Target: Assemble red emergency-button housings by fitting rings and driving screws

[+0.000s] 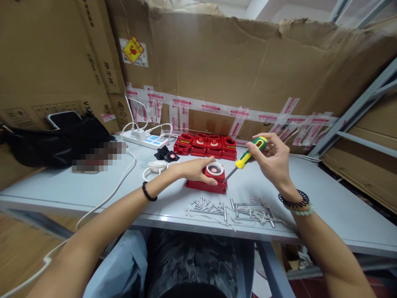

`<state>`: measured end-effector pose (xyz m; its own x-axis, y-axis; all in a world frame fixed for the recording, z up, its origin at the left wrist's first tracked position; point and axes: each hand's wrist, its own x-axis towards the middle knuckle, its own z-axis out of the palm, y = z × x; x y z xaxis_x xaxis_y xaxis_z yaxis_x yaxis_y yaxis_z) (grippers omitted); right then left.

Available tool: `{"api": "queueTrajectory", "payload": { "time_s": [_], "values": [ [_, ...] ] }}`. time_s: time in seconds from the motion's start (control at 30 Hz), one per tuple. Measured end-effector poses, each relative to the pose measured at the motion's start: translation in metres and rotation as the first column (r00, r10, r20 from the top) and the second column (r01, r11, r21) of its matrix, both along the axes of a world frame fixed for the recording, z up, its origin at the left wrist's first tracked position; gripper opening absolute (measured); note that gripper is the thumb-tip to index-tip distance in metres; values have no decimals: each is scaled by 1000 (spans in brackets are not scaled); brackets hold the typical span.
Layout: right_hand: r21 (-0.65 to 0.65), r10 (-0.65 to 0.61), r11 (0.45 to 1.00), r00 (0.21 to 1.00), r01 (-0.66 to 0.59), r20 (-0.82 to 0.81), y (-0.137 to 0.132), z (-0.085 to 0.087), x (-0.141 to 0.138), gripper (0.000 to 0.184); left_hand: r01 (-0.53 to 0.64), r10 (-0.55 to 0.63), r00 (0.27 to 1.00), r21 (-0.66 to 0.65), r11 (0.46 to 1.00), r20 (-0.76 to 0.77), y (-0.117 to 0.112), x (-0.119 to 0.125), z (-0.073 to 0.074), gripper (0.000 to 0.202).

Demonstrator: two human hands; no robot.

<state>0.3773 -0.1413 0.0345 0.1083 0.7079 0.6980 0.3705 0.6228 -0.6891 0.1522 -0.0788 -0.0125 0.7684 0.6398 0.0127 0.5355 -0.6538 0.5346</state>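
On the table, my left hand [198,170] is wrapped over a red box [206,187] and steadies it. A white ring [215,168] with a dark centre sits on top of the box. My right hand [273,155] grips the green and yellow handle of a screwdriver [245,159]. Its shaft slants down to the left, and the tip meets the box's right front corner. In front of the box lie loose screws [204,205] and, to their right, several metal rods tangled with white string [254,211].
Several red housings [204,145] stand in a row behind. White rings [156,167] and black pieces [167,155] lie to the left. A power strip [144,138] with a white cable [119,182], a black bag [58,142] and large cardboard [217,62] border the table [325,194].
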Motion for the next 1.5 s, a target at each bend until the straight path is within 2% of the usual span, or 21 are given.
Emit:
{"api": "queueTrajectory", "payload": {
  "time_s": [0.5, 0.73, 0.83, 0.93, 1.1, 1.17, 1.3, 1.4, 1.5],
  "values": [
    [-97, -67, 993, 998, 66, -9, 18, -5, 11, 35, 9, -9, 1000, 6, 1000, -1, 1, 0, 0, 75],
    [5, -91, 996, 992, 91, 88, 6, -3, 6, 32, 15, -15, 1000, 12, 1000, 23, 1, 0, -1, 75],
    [70, -67, 996, 984, 57, 164, -1, 0, 0, 33, 30, -30, 999, -6, 1000, 36, -1, 0, 1, 71],
    [70, -2, 997, 979, -12, 202, -4, 1, -5, 35, 29, -29, 999, -4, 1000, 44, -1, 0, 1, 68],
    [70, 116, 989, 982, -127, 152, 0, 2, -12, 29, 29, -29, 999, 6, 1000, 41, -1, -1, 1, 69],
    [87, 86, 991, 985, -100, 152, 1, 2, -12, 29, 30, -31, 999, 10, 999, 38, -1, -1, 1, 69],
    [203, -97, 978, 957, 41, 272, -5, 3, -14, 33, 21, -21, 999, 13, 1000, 25, 0, 0, 0, 70],
    [137, 10, 988, 917, -71, 399, -13, 5, -16, 39, 34, -35, 999, 34, 999, 31, 0, 0, -1, 68],
    [96, 102, 983, 898, -158, 428, -17, 4, -19, 41, 49, -51, 998, 35, 998, 37, -1, 1, 0, 67]
  ]
}}
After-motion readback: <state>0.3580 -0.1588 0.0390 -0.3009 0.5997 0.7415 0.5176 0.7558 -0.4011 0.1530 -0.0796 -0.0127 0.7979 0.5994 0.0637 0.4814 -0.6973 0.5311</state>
